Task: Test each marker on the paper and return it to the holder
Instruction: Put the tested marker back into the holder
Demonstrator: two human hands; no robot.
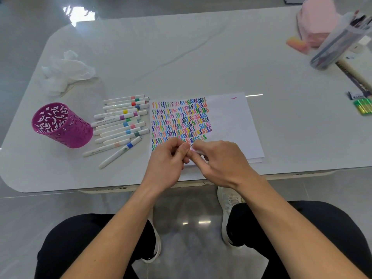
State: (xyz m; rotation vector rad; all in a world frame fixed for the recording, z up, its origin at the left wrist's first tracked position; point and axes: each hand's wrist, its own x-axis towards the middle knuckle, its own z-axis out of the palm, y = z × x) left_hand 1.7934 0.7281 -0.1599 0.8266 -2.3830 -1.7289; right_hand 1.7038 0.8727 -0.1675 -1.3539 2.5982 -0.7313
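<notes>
- Knees and bare forearms frame the shot; both hands meet over the paper's (225, 117) near edge.
- Left hand (168, 160) and right hand (219, 160) pinch one marker (198, 152) between their fingers, its long axis running left-right, likely capping or uncapping.
- Loose markers (122, 122) lie on the counter (181, 57), between paper and holder (60, 125), nearer the left hand.

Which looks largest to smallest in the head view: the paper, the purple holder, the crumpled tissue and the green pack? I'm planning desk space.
1. paper, clearly largest.
2. purple holder and crumpled tissue: they look alike in extent, and the tissue lies farther away, so I won't rank them.
3. green pack, smallest, though cut by the frame edge.
</notes>
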